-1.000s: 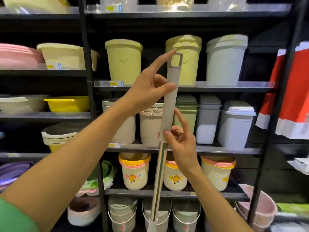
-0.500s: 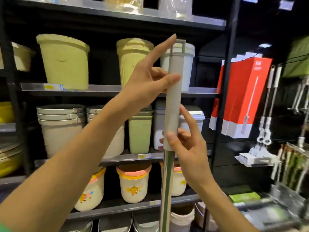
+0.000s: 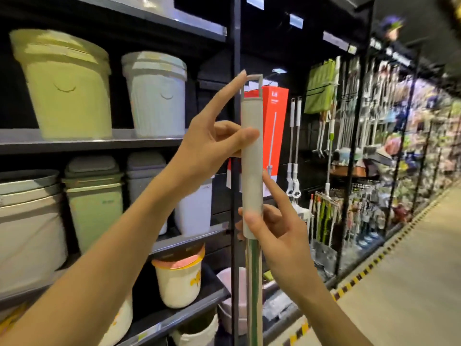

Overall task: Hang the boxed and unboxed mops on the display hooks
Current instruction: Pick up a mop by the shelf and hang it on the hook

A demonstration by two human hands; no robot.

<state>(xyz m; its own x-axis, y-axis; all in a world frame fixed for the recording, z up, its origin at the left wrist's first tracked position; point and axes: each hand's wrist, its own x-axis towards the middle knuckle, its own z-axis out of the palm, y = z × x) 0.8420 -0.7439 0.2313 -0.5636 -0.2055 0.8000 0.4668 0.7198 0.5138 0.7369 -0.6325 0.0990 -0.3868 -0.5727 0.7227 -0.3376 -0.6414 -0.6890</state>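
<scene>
mop handle point(image 3: 252, 156) upright, pinched by both hands, open aisle point(image 3: 411, 258) right

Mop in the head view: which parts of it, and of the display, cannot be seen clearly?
- Mop head: cut off by the bottom edge.
- Hooks: not discernible; the far racks are blurred.
- Red box print: too small.
- Left hand and right hand fingers: partly behind the handle.

Unboxed mop point(image 3: 252, 168) upright, grey grip, hanging loop on top, red mop box point(image 3: 274, 126) hanging behind
</scene>
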